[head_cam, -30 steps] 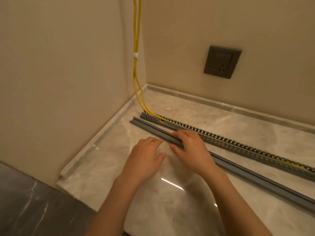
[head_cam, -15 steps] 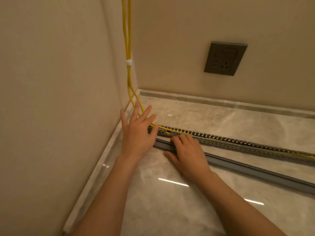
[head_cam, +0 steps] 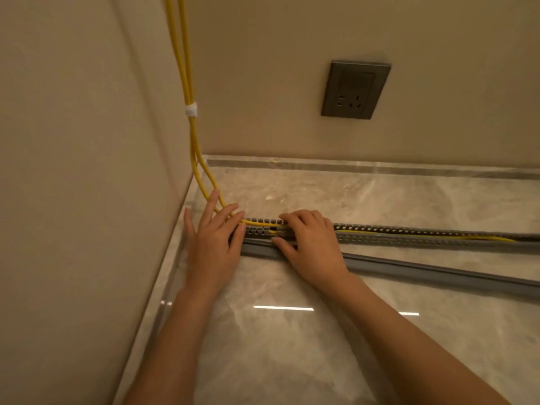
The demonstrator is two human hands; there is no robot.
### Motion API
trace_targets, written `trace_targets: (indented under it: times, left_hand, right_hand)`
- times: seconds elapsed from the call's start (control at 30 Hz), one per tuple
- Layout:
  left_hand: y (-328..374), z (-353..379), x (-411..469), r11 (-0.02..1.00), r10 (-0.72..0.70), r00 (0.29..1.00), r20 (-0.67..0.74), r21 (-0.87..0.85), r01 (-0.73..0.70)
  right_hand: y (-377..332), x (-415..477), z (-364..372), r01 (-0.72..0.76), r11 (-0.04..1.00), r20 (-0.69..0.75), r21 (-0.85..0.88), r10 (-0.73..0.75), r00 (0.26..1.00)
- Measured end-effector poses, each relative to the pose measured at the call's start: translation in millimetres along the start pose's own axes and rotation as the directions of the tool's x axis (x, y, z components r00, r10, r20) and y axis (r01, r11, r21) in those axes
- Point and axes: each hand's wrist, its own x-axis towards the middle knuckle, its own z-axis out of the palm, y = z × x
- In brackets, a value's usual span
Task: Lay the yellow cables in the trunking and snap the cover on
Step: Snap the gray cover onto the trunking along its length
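The surface [head_cam: 292,346] carries the trunking [head_cam: 409,238], whose long axis runs from the left corner out to the right. The cover [head_cam: 438,273] lies just in front of it, nearly parallel, on the person's side. The cables [head_cam: 190,135] drop down the corner and enter the trunking's left end, partly seated. The left hand [head_cam: 213,244] rests there with straight, spread fingers [head_cam: 230,211] on the cables. The right hand [head_cam: 312,244] curls its fingers over the trunking, thumb touching the cover, so it is likely the nearer hand for lifting the cover.
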Motion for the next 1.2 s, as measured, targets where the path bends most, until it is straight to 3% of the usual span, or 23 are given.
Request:
trace_targets:
  times: [0.17,0.43,0.57,0.67,0.83,0.93,1.07,1.2]
  left_hand:
    - [-2.1,-2.0,-6.9,0.997,-0.056,0.998,0.011,0.045,0.055]
    - [-7.6,-6.7,-6.4,0.985,-0.132,0.991,-0.014,0.109,0.133]
    - [-10.8,-8.2,-7.5,0.982,-0.142,0.988,0.056,0.137,0.133]
    - [-9.0,-8.8,-9.1,0.979,-0.17,0.979,0.112,0.137,0.154]
    - [-4.8,-10.0,-5.6,0.974,-0.224,0.961,0.163,0.06,0.217]
    - [-0.6,-10.7,-6.9,0.96,-0.264,0.953,0.147,-0.052,0.274]
    - [11.2,-10.8,-19.0,0.981,-0.154,0.983,0.098,-0.104,0.164]
    - [18.5,-10.3,-31.9,0.991,-0.096,0.981,0.166,-0.073,0.109]
  right_hand:
    - [6.0,15.0,-4.3,-0.07,0.981,0.039,0.183,0.064,0.997]
    - [8.7,15.2,-2.5,-0.037,0.986,0.02,0.16,0.034,0.999]
    - [9.0,15.4,-0.4,-0.018,0.993,0.012,0.114,0.017,1.0]
    - [8.8,11.6,-0.1,0.025,0.998,0.01,0.062,-0.026,1.0]
    - [14.2,-0.2,-12.2,0.148,0.982,0.075,0.121,-0.158,0.985]
    - [15.0,-11.7,-18.3,0.268,0.963,0.003,-0.026,-0.268,0.963]
    - [12.8,-22.8,-14.6,0.325,0.944,0.108,-0.062,-0.317,0.942]
    - [12.5,-21.2,-12.9,0.303,0.953,0.126,-0.029,-0.297,0.947]
